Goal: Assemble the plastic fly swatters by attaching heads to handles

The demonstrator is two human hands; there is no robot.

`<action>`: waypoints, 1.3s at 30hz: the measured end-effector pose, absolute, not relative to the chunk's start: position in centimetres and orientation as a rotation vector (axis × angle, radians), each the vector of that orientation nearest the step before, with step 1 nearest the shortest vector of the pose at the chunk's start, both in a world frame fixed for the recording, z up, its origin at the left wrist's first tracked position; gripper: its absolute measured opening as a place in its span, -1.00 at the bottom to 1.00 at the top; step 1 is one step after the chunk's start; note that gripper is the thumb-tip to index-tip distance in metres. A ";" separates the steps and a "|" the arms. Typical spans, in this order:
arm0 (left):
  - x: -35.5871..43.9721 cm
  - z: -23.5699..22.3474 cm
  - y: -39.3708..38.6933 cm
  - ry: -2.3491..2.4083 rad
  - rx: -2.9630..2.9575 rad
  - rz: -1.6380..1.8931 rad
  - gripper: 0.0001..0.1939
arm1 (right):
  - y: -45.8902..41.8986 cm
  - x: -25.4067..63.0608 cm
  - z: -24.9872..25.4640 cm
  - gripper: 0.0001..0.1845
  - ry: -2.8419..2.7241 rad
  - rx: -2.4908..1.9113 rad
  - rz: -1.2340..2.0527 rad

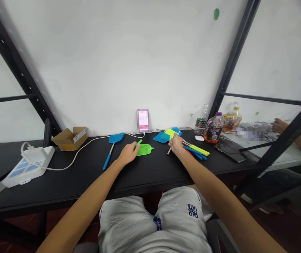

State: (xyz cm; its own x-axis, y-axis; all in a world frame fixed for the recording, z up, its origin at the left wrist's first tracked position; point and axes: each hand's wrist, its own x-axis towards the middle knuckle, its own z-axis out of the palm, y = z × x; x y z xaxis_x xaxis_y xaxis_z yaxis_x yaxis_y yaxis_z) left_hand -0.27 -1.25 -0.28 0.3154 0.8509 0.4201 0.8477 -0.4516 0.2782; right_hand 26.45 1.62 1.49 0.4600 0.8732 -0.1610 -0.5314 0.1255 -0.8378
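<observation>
Left hand [128,153]: closed around the handle of a green fly swatter [143,149], whose mesh head lies flat on the black table [87,179] just right of the hand.

Right hand [176,143]: fingers curled over a pile of fly swatters [169,135], blue and yellow-green heads at the back, handles fanning out to the right; whether it grips one I cannot tell.

Blue fly swatter [111,149]: lying alone, left of the left hand.

Cardboard box [70,138], power strip [29,165]: far left.

Phone [143,120]: propped against the wall.

Bottles [213,127]: right rear.
</observation>
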 end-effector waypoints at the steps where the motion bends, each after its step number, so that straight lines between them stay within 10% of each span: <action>1: -0.3 -0.3 -1.2 1.640 2.541 0.823 -0.60 | 1.7 26.5 1.4 -0.68 -0.415 -0.994 1.067; 39: 1.6 0.3 -3.7 1.403 2.797 0.688 -0.59 | 0.5 24.9 2.5 -0.52 -0.679 -0.651 1.325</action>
State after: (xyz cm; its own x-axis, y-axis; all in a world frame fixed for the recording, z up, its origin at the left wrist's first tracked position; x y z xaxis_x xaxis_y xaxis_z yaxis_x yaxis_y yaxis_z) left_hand 1.63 -3.73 0.31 0.5249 0.7505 0.4015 0.7770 -0.6151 0.1338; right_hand 24.94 0.46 2.51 0.1147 0.9907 0.0730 -0.6378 0.1298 -0.7592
